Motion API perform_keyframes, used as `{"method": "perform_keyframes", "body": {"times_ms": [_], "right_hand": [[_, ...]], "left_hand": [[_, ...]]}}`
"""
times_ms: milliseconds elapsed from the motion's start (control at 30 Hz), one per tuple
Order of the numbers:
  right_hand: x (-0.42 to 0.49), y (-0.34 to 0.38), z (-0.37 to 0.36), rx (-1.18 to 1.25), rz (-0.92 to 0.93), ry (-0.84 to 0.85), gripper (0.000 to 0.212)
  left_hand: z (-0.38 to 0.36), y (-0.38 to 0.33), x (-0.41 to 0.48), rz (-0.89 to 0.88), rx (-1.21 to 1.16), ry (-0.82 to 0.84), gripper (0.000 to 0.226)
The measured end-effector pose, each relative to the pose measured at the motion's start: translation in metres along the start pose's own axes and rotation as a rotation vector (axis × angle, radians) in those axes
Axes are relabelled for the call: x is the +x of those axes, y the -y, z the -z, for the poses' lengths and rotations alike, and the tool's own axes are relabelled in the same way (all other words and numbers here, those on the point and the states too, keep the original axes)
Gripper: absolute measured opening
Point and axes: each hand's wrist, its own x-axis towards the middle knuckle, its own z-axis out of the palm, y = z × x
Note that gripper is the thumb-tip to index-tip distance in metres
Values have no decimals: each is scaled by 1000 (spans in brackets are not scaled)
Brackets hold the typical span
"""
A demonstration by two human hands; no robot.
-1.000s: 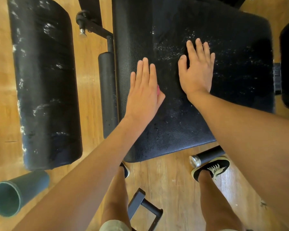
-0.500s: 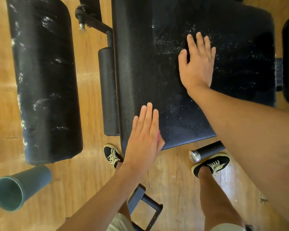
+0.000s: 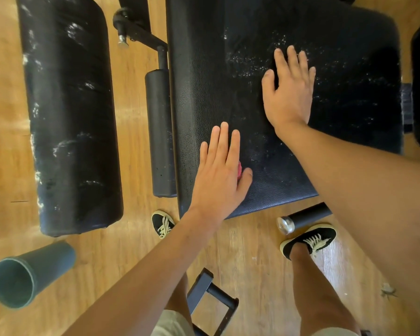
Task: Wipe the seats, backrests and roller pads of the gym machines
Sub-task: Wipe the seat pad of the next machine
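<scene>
A wide black padded seat (image 3: 204,81) fills the upper middle, speckled with white residue near its centre. My left hand (image 3: 218,175) lies flat with straight fingers on the seat's near part, pressing a pink cloth (image 3: 239,170) of which only a sliver shows beside the thumb. My right hand (image 3: 289,90) rests flat on the seat farther back, fingers straight and holding nothing. A long black pad (image 3: 68,112) with white smears lies to the left.
A narrow black roller pad (image 3: 159,132) on a metal arm sits between the two pads. A green tube (image 3: 27,275) lies on the wooden floor at lower left. A black metal handle frame (image 3: 211,301) and a chrome-capped bar (image 3: 301,218) are near my feet.
My left hand slid toward me down the seat with the cloth, then moved back up a little. My right hand stayed pressed in place.
</scene>
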Motion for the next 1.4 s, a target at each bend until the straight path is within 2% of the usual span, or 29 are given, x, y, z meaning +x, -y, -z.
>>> {"method": "perform_keyframes", "body": {"times_ms": [100,200,267,400,600,800,900,1067,1233,1400], "right_hand": [[1,0,3,18,8,35,57],[-10,-2,10,44,42,103,56],[-32,-6,14,81,93,126,55],[-87,-9,20,207,158,176,51],[-143,2,33,400,205,215,49],[-177,31,31,318,315,229,61],[-176,37,26,267,391,211,60],[-169,41,25,366,405,246,53],[-130,37,26,377,285,93,54],[-57,44,29,392,277,-7,53]], "left_hand": [[13,1,1,-16,-132,32,82],[30,8,6,-40,-172,-28,71],[36,20,14,7,-184,-60,65],[42,51,33,84,-126,-100,59],[49,76,76,105,-66,-117,54],[49,80,126,70,-85,-112,48],[50,81,141,74,-64,-132,48],[59,81,166,109,-25,-115,50],[58,72,190,303,-74,-161,53],[53,65,199,368,-145,-251,53]]}}
